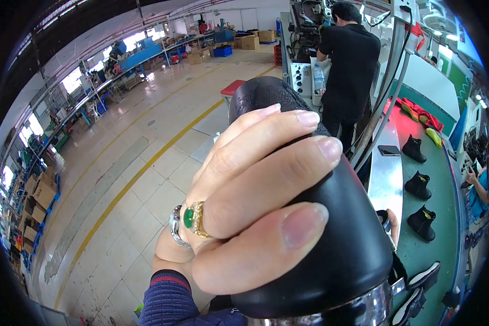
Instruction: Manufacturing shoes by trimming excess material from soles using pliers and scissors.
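A black flask fills the middle of the head view, very close and tilted. A shiny metal band rings its near end, and droplets wet its rounded far end. My left hand is closed around its side, thumb nearest to me, with a green-stone gold ring on one finger. A silvery band circles the wrist above a dark blue knit cuff. Beyond the flask's right side, a small part of my right hand shows, fingers curled by a round, dark-rimmed cap-like piece. The flask hides most of that hand.
On the right runs a green-topped bench with several black ankle boots, shoe soles and a phone. A person in black stands ahead at machines. A metal post rises beside the bench. Boxes line the left.
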Motion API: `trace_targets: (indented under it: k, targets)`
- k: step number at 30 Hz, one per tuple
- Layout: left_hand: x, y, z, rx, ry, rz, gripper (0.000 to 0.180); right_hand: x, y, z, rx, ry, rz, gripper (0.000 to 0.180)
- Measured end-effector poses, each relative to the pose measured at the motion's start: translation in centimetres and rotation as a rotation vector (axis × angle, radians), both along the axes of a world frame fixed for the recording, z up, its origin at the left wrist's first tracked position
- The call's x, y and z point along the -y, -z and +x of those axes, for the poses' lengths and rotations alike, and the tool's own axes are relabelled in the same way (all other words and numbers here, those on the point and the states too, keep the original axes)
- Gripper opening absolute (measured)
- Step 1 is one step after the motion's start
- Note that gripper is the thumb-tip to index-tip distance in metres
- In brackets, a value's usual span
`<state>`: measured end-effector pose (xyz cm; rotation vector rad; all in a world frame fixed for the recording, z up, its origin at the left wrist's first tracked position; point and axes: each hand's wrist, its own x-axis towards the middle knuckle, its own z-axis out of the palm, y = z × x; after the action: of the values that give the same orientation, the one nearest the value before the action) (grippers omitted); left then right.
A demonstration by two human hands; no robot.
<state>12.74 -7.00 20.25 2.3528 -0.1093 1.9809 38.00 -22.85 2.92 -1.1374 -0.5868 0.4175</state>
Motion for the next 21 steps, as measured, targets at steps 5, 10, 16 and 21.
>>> trace_targets:
  k: [5, 10, 16, 21]
  targets:
    - [0.06, 0.04, -0.07, -0.017, 0.033, -0.041, 0.036, -0.1, -0.15, 0.09, 0.001, -0.002, 0.008, 0.067]
    - [0.15, -0.13, -0.19, -0.024, 0.031, -0.02, 0.037, 0.4, 0.68, 0.48, -0.074, -0.093, 0.083, 0.066]
    - [0.09, -0.38, -0.31, -0.034, 0.033, 0.004, 0.038, 0.2, 0.19, 0.16, -0.088, -0.074, 0.091, 0.066]
    - [-0.19, -0.44, -0.19, -0.043, 0.04, 0.02, 0.039, 0.43, 0.66, 0.5, -0.078, -0.066, 0.055, 0.067]
